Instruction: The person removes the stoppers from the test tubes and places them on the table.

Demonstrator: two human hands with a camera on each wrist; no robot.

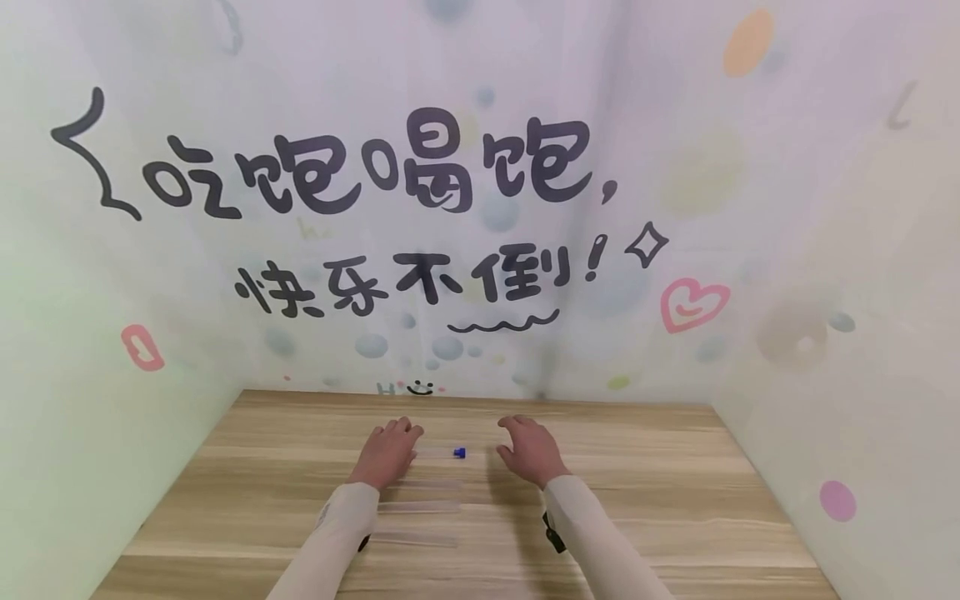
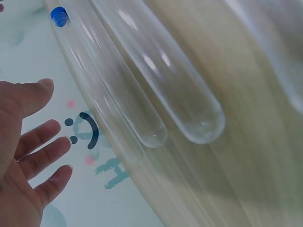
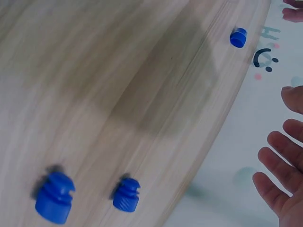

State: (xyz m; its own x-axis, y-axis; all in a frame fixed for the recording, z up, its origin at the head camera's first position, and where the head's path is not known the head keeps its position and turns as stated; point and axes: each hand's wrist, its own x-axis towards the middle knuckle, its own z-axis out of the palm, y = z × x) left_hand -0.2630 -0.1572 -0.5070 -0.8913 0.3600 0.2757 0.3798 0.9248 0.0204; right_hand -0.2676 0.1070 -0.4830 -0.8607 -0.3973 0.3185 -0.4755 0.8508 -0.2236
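Observation:
My left hand [image 1: 384, 454] hovers with relaxed, parted fingers by the rounded end of a clear test tube with a blue cap [image 1: 460, 453]. Nothing is held in it. Below lie several uncapped clear tubes [image 1: 420, 507] in a row, and the left wrist view shows a large round-ended tube [image 2: 189, 109] close up. My right hand [image 1: 531, 450] is held to the right of the capped tube, fingers loosely bent and holding nothing. In the right wrist view, two loose blue caps, a nearer cap [image 3: 55, 197] and a farther cap [image 3: 126, 194], lie on the table; my right arm hides them in the head view.
The wood-grain table [image 1: 660, 500] is bounded by a back wall [image 1: 420, 350] with large printed characters and by side walls. Black straps [image 1: 553, 533] show at the wrists.

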